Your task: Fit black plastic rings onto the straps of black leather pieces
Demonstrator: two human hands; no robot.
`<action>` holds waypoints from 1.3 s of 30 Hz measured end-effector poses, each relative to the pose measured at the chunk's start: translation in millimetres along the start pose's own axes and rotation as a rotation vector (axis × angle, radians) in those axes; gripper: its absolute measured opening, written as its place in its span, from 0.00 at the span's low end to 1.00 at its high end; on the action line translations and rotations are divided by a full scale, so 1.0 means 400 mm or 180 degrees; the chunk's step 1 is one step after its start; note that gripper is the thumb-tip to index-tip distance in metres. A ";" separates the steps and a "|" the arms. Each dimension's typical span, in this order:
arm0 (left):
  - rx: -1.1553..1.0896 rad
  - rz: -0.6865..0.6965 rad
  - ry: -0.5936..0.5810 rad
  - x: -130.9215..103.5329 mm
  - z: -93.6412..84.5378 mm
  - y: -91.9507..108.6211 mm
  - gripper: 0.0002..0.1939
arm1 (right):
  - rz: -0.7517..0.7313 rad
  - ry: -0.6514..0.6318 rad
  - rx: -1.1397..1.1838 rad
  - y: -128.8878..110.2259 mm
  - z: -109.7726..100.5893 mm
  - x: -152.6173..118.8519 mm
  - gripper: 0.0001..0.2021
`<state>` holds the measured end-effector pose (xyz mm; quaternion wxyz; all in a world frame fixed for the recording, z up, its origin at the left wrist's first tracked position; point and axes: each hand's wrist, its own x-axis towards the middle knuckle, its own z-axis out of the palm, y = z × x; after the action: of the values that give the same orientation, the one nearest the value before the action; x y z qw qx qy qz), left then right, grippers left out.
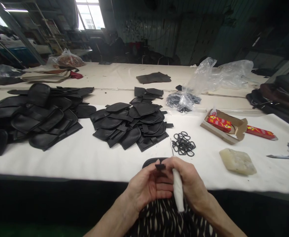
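Note:
At the table's front edge, my left hand (148,186) pinches a small black strap (160,167) that belongs to a black leather piece (150,162) partly hidden behind the fingers. My right hand (187,179) meets it from the right and is closed around a tool with a white wrapped handle (178,191); its thin metal tip (172,146) points up and away. Just beyond the hands lies a small heap of black metal rings (183,144). Left of the rings is a pile of black leather pieces (132,123).
Another leather pile (40,115) covers the left side. To the right are an open cardboard box (223,126) with red packets, a yellowish block (238,161) and a bent metal tool (282,154). Clear plastic bags (218,75) lie further back.

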<state>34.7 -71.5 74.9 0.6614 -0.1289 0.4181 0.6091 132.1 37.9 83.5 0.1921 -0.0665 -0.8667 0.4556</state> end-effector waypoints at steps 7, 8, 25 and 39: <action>-0.0089 0.0395 0.0648 0.009 0.002 -0.025 0.10 | -0.1930 0.0367 -0.1328 -0.017 0.057 -0.057 0.12; -0.0068 0.0503 0.0651 0.010 0.003 -0.034 0.10 | -0.1867 0.0378 -0.1293 -0.011 0.058 -0.066 0.12; 0.1145 0.2029 0.0526 0.018 -0.019 -0.149 0.15 | 0.2039 0.0972 0.0867 -0.023 0.084 -0.116 0.07; 0.1268 0.2036 0.0698 0.004 -0.001 -0.156 0.14 | 0.1957 0.0744 0.0734 -0.021 0.077 -0.118 0.07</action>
<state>91.4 -84.8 52.5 0.4016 0.0746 0.6155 0.6741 163.8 -4.2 61.6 0.1502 -0.3540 -0.7210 0.5764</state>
